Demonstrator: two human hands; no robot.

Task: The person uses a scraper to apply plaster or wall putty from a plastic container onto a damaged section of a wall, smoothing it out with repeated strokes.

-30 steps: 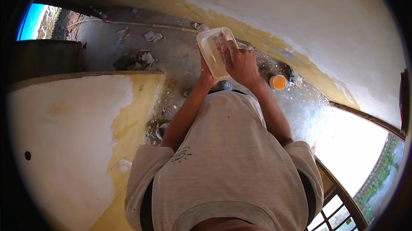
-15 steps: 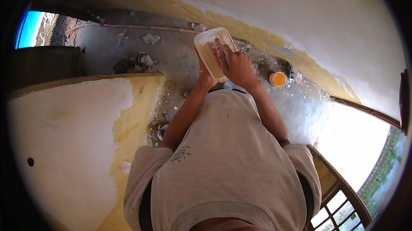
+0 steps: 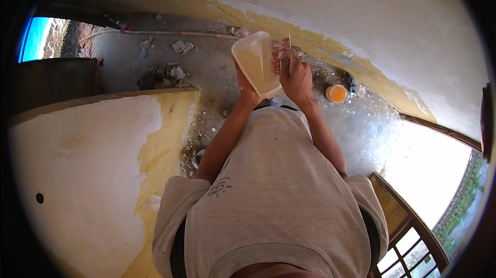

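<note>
At the left, a low wall (image 3: 82, 164) shows white over yellow paint. Right of it, the left forearm stretches away from the body, and the left hand (image 3: 247, 87) grasps a pale rectangular tray (image 3: 251, 64) by its left side, most fingers hidden behind it. The tray is up in front of the waist, its hollow facing the camera. At its right edge, the right hand (image 3: 297, 79) is clenched on a flat reddish tool (image 3: 280, 51), fingers curled and the tool's face pointing far. Farther right, an orange tub (image 3: 336, 93) stands on the floor (image 3: 356, 138).

A small dark sun-shaped print (image 3: 218, 189) marks the left chest of the shirt (image 3: 274, 185).

Half a second ago the tool was down inside the tray; now it is at the right rim, and whether it touches is unclear.
</note>
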